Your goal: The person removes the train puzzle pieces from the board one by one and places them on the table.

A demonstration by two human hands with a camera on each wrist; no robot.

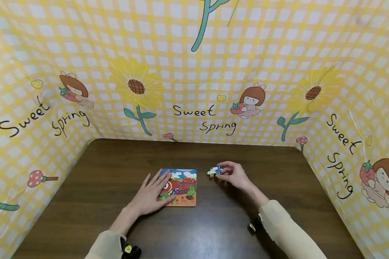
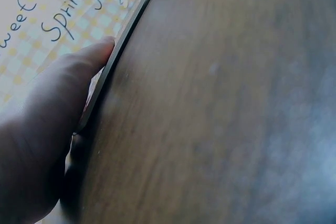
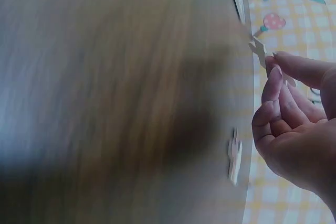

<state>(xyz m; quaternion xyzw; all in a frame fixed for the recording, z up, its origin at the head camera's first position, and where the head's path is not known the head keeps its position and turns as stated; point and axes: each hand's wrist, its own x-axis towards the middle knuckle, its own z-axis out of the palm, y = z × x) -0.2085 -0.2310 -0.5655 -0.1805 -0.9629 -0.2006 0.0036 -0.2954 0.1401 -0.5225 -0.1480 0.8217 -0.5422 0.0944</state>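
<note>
A square picture puzzle (image 1: 185, 185) with a red vehicle, clouds and green plants lies flat on the brown table. My left hand (image 1: 151, 194) rests on its left part with fingers spread, hiding that side; in the left wrist view the thumb (image 2: 97, 53) lies at the board's edge. To the right of the board, my right hand (image 1: 236, 175) pinches a blue, white and green jigsaw piece (image 1: 213, 172) between thumb and fingers. The right wrist view shows that piece (image 3: 259, 51) tilted and raised above the table. Below the hand there, another thin jigsaw piece (image 3: 234, 157) lies on the table.
The dark wooden table (image 1: 116, 162) is bordered at the back and sides by a yellow checked cloth (image 1: 188, 79) printed with flowers and figures. A black band with a small device (image 1: 254, 225) sits at the right wrist, and a similar one (image 1: 130, 250) at the left.
</note>
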